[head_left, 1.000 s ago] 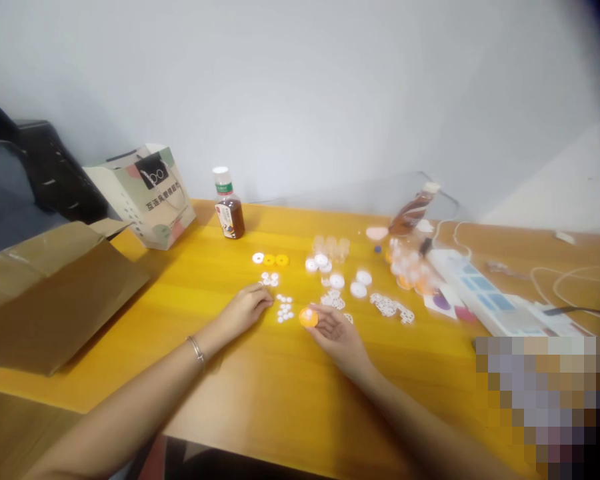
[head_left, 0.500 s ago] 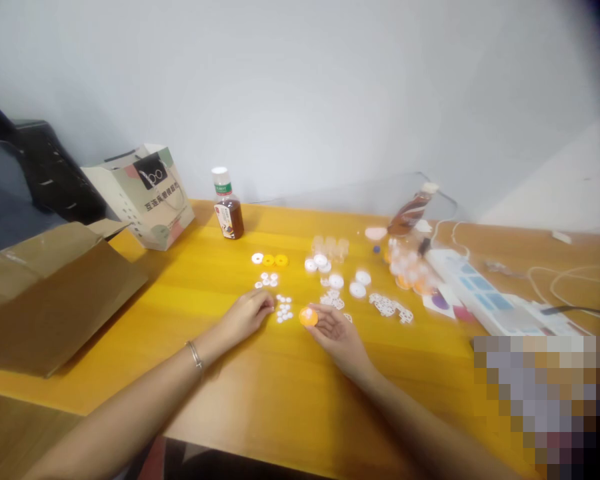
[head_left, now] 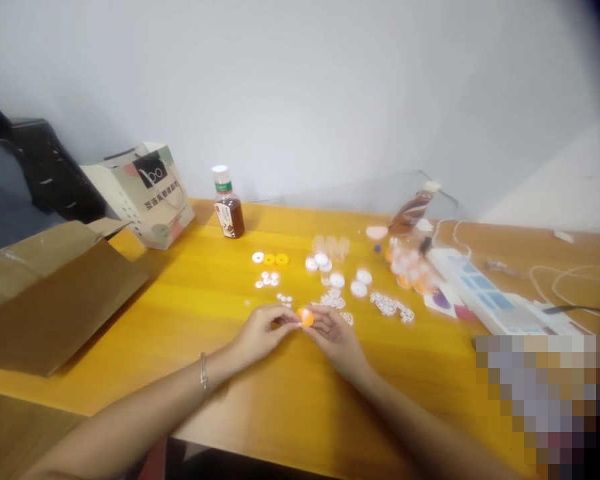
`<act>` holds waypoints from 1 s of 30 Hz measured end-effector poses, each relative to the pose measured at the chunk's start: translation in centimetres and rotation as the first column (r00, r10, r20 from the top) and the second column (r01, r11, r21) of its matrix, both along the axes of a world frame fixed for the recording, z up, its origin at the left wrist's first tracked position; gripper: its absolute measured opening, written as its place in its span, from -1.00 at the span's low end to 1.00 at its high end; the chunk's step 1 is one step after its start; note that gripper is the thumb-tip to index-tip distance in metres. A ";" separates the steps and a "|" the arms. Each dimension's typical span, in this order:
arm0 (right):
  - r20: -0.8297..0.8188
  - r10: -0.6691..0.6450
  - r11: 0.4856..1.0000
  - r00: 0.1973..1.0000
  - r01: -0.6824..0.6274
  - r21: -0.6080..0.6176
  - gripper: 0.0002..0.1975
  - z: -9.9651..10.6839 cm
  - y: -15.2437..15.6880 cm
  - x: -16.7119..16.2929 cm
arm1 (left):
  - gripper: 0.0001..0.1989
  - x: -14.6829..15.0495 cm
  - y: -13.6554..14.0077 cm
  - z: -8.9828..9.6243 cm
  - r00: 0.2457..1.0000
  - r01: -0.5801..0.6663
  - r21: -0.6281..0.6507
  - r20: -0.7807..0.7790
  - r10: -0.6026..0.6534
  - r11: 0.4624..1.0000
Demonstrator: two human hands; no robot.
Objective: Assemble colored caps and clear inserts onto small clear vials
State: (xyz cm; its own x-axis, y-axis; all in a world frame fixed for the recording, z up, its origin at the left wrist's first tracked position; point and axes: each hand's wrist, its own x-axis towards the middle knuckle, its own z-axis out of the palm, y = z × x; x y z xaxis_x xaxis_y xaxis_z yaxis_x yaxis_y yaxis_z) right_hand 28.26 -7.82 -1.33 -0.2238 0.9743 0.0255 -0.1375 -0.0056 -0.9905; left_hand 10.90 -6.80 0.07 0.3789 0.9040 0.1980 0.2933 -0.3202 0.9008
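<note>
An orange round disc (head_left: 307,320) with a small white piece at its middle is held up just above the tabletop, between my two hands. My right hand (head_left: 337,333) grips its right side with thumb and fingers. From the left, my left hand (head_left: 265,331) has thumb and forefinger closed at the disc's left edge; whether a small part is also between them is hidden. Small white round pieces (head_left: 284,299) lie just behind my left hand, partly covered by it. White perforated plates (head_left: 333,300) lie behind my right hand.
White discs (head_left: 359,289), yellow rings (head_left: 275,259) and clear cups (head_left: 331,247) lie farther back. At left are a cardboard box (head_left: 70,293) and a paper bag (head_left: 160,200). A bottle (head_left: 229,210) stands near the wall; orange-and-clear assemblies (head_left: 413,267) and cables are at right.
My left hand has moved right and forward from beside the small white pieces to the orange disc. My right hand, with the disc, has stayed nearly in place.
</note>
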 end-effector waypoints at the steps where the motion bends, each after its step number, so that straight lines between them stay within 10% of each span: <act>1: -0.001 -0.001 1.000 1.000 0.001 0.003 -0.71 0.0 0.0 0.0 | -0.89 0.1 0.0 -0.1 1.000 -0.003 -0.018 0.006 0.003 1.000; 30: -0.017 -0.011 1.000 1.000 0.011 -0.021 -0.71 0.5 -0.4 -0.5 | -0.93 0.7 -0.4 -0.3 0.993 -0.122 0.083 0.021 0.120 0.989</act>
